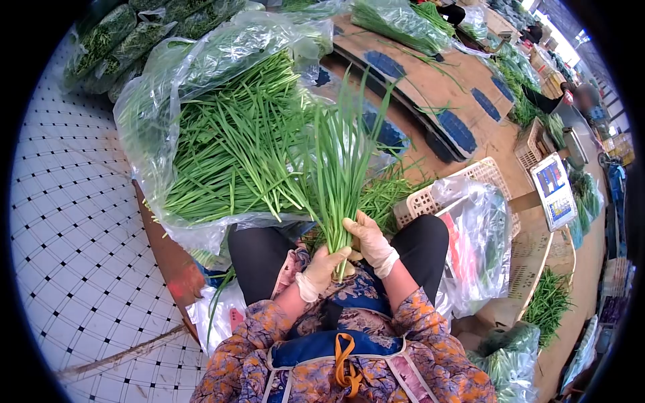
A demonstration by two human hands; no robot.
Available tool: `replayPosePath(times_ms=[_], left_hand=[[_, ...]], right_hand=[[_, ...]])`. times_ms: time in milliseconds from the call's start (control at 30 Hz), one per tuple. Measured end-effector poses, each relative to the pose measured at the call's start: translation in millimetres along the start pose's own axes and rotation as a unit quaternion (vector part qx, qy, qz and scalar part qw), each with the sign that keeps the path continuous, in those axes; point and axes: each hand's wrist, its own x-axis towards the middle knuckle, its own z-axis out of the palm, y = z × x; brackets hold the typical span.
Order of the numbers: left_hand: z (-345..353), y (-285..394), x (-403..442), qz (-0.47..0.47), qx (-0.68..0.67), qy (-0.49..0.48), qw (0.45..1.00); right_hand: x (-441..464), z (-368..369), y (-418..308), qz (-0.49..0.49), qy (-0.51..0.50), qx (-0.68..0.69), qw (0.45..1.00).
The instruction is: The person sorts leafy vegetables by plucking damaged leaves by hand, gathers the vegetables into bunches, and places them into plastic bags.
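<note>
A bunch of long green garlic chives (336,174) stands upright in front of my lap, leaves fanning out at the top. My left hand (324,270), in a pale thin glove, is closed round the lower stems. Just above and to the right, my right hand (369,243), gloved too, grips the same bunch with the thumb across the stems. Beyond my left knee, a big clear plastic bag (151,134) lies open with a large heap of loose chives (235,134) in it; the held leaves overlap its right edge.
A cream plastic basket (494,176) with clear bags (477,248) stands by my right knee. Further right is a scale with a display (554,188). Cut greens (547,305) lie at lower right. Packed bags (107,54) are stacked at upper left, and a person (584,97) is in the background.
</note>
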Motion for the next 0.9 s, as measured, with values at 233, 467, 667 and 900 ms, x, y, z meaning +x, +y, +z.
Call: replayPosePath(times_ms=[233,467,667,900], left_hand=[[7.6,-16.6,15.9,0.002,0.326,0.059,0.944],[26.5,-23.2,11.9,-0.036,0.307,-0.008,0.951],[16.6,-0.7,2.5,-0.103,0.434,-0.066,0.892],[60.0,87.9,51.1,0.426,0.481,0.025,0.766]], right_hand=[[-4.0,9.5,8.4,-0.05,0.059,-0.037,0.996],[-8.5,1.9,2.3,-0.049,0.158,-0.027,0.986],[-22.4,-22.0,-30.5,-0.096,0.185,-0.06,0.976],[-33.4,-15.4,-29.9,-0.152,0.201,-0.176,0.952]])
